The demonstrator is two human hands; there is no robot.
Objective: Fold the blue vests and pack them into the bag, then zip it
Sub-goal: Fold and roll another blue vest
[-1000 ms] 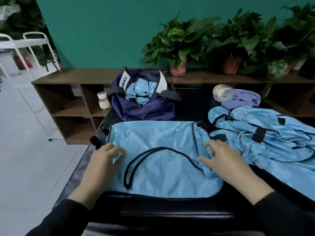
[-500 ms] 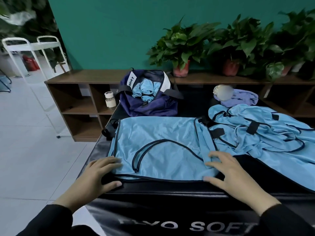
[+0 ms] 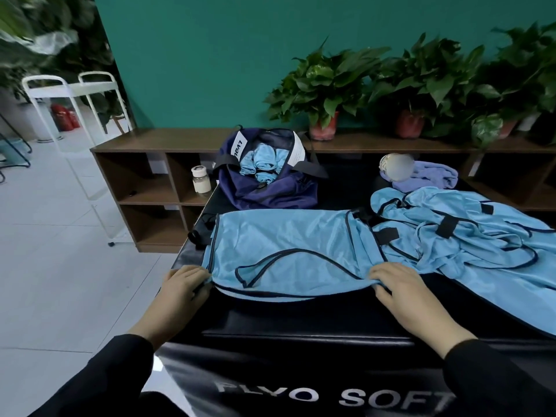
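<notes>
Vest (image 3: 288, 251), shiny blue mesh with dark piping, lies flat on the black table (image 3: 301, 314); left hand (image 3: 183, 288) and right hand (image 3: 403, 291) pinch its near corners.

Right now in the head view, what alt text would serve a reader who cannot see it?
A person's left hand and right hand grip the near corners of a blue vest spread flat on a black padded table. Behind it stands an open navy bag holding rolled blue vests, and a heap of unfolded vests lies to the right.
</notes>
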